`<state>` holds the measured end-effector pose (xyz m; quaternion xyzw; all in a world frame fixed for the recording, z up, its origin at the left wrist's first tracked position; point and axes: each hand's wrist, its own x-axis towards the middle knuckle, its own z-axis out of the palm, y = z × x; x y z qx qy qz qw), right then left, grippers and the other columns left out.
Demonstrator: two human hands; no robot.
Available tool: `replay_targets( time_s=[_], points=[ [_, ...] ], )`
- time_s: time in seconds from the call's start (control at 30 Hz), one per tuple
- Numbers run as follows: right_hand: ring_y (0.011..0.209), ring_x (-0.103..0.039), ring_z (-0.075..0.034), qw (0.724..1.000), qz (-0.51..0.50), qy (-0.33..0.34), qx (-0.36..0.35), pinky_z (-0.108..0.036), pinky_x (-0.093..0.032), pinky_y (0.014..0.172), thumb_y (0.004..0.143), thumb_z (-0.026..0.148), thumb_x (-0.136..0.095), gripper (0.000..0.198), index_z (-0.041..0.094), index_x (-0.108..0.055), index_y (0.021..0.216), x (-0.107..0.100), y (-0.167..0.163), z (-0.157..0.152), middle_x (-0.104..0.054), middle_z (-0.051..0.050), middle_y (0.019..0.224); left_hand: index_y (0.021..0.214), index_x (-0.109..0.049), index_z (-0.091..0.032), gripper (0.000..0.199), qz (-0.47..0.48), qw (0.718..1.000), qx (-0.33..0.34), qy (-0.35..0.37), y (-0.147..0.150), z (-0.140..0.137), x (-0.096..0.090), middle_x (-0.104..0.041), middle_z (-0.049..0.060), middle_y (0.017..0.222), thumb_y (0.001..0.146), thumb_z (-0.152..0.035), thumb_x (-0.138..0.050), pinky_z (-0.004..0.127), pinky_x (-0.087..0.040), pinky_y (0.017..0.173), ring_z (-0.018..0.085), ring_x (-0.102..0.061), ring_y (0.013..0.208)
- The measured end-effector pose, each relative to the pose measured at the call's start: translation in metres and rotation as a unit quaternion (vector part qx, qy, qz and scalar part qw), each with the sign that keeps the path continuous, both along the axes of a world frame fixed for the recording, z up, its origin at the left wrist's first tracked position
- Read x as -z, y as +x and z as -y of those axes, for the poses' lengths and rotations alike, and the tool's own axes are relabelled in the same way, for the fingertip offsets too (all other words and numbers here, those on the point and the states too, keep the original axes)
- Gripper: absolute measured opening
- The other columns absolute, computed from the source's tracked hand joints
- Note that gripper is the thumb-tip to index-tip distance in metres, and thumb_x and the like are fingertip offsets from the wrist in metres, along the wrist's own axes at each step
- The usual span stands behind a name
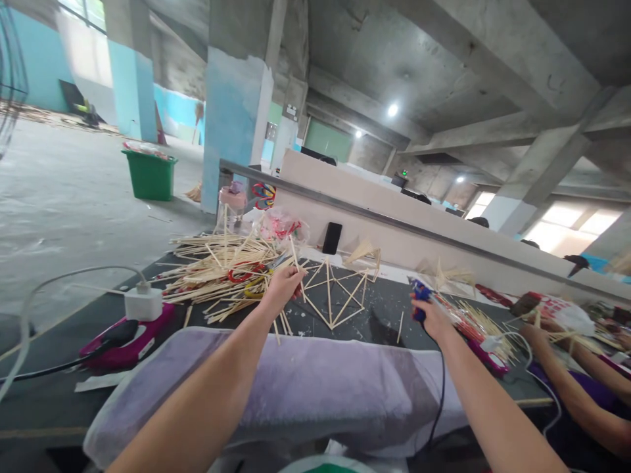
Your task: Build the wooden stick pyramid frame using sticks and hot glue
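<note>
My left hand [284, 287] is closed around a thin wooden stick [294, 251], which points up from the fingers. Just right of it, a frame of glued wooden sticks [329, 295] stands on the dark tabletop [384, 309]. In my right hand [434, 314] is a blue glue gun [420, 292], its nozzle toward the frame but apart from it; a dark cord hangs below. A big loose pile of wooden sticks [221, 263] lies left of my left hand, with red-handled scissors [246, 271] and a yellow-handled tool [255, 287] among them.
A purple cloth [325, 374] covers the front edge. At left is a magenta power strip [125, 341] with a white plug [142, 303]. A black phone [332, 238] leans on the low partition [394, 230]. A co-worker's arms [557, 361] are at right.
</note>
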<state>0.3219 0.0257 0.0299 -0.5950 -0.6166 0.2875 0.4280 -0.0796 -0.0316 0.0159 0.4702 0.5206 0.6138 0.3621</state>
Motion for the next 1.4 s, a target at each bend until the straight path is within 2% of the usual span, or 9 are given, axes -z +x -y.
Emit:
replay_targets(
  time_s=[0.13, 0.23, 0.33, 0.47, 0.67, 0.9, 1.03, 1.17, 1.4],
  points=[
    [0.060, -0.052, -0.011, 0.990, -0.098, 0.012, -0.106, -0.026, -0.048, 0.061, 0.079, 0.043, -0.044, 0.032, 0.023, -0.057, 0.101, -0.015, -0.046, 0.016, -0.058, -0.002, 0.080, 0.065, -0.054, -0.017, 0.021, 0.018, 1.000, 0.008, 0.003, -0.001, 0.000, 0.000, -0.049, -0.003, 0.042, 0.072, -0.036, -0.058, 0.018, -0.032, 0.033, 0.011, -0.048, 0.035],
    [0.057, -0.049, -0.012, 0.924, -0.237, -0.020, -0.301, -0.027, -0.045, 0.056, 0.073, 0.036, -0.055, 0.031, 0.019, -0.059, 0.098, -0.007, -0.100, 0.038, -0.059, -0.005, 0.082, 0.069, -0.056, -0.017, 0.021, 0.032, 0.999, 0.020, 0.010, -0.001, 0.001, -0.001, -0.050, -0.003, 0.043, 0.071, -0.037, -0.059, 0.018, -0.032, 0.033, 0.011, -0.049, 0.035],
    [0.056, -0.052, -0.014, 0.897, -0.203, -0.048, -0.390, -0.029, -0.045, 0.062, 0.071, 0.034, -0.058, 0.034, 0.014, -0.062, 0.098, 0.011, -0.151, 0.057, -0.057, -0.002, 0.061, 0.077, -0.058, -0.016, 0.021, 0.041, 0.999, 0.027, 0.016, -0.001, 0.001, 0.000, -0.052, -0.003, 0.045, 0.071, -0.037, -0.059, 0.019, -0.033, 0.034, 0.011, -0.049, 0.035],
    [0.059, -0.055, -0.015, 0.875, -0.190, -0.059, -0.442, -0.031, -0.045, 0.069, 0.067, 0.033, -0.063, 0.033, 0.016, -0.063, 0.095, 0.034, -0.191, 0.066, -0.060, -0.001, 0.062, 0.092, -0.055, -0.016, 0.028, 0.055, 0.998, 0.016, 0.022, -0.004, -0.002, 0.002, -0.054, -0.004, 0.050, 0.071, -0.034, -0.059, 0.018, -0.034, 0.034, 0.011, -0.050, 0.036],
    [0.056, -0.055, -0.014, 0.863, -0.273, -0.066, -0.420, -0.032, -0.047, 0.071, 0.066, 0.031, -0.064, 0.025, 0.015, -0.065, 0.085, 0.053, -0.196, 0.058, -0.059, -0.001, 0.064, 0.100, -0.052, -0.015, 0.035, 0.071, 0.997, 0.005, 0.025, -0.013, -0.008, 0.004, -0.054, -0.004, 0.054, 0.071, -0.033, -0.059, 0.018, -0.035, 0.035, 0.010, -0.051, 0.039],
    [0.044, -0.041, -0.007, 0.869, -0.318, -0.041, -0.377, -0.027, -0.044, 0.055, 0.064, 0.030, -0.064, 0.024, 0.016, -0.063, 0.083, 0.057, -0.195, 0.057, -0.060, -0.003, 0.077, 0.099, -0.052, -0.016, 0.034, 0.106, 0.993, 0.028, 0.044, -0.011, -0.003, -0.001, -0.055, -0.003, 0.058, 0.070, -0.033, -0.058, 0.018, -0.036, 0.036, 0.010, -0.052, 0.041],
    [0.044, -0.041, -0.007, 0.896, -0.277, -0.018, -0.347, -0.027, -0.043, 0.053, 0.067, 0.038, -0.065, 0.032, 0.018, -0.060, 0.092, 0.057, -0.192, 0.058, -0.059, -0.001, 0.074, 0.097, -0.052, -0.017, 0.031, 0.118, 0.991, 0.026, 0.049, -0.010, 0.001, -0.003, -0.056, -0.003, 0.058, 0.070, -0.032, -0.058, 0.019, -0.036, 0.037, 0.011, -0.052, 0.041],
    [0.044, -0.043, -0.009, 0.925, -0.193, -0.018, -0.327, -0.026, -0.040, 0.049, 0.069, 0.048, -0.064, 0.032, 0.018, -0.059, 0.081, 0.060, -0.189, 0.058, -0.054, 0.001, 0.061, 0.097, -0.053, -0.016, 0.032, 0.137, 0.989, 0.024, 0.051, -0.011, 0.002, -0.002, -0.057, -0.002, 0.059, 0.070, -0.034, -0.059, 0.019, -0.036, 0.039, 0.011, -0.052, 0.042],
    [0.047, -0.046, -0.011, 0.935, -0.153, -0.007, -0.318, -0.026, -0.040, 0.049, 0.067, 0.053, -0.065, 0.037, 0.018, -0.059, 0.075, 0.063, -0.189, 0.058, -0.053, 0.001, 0.058, 0.097, -0.053, -0.016, 0.035, 0.178, 0.978, 0.079, 0.069, -0.013, 0.003, -0.001, -0.058, -0.001, 0.062, 0.069, -0.035, -0.063, 0.021, -0.042, 0.047, 0.010, -0.053, 0.048]
  ],
)
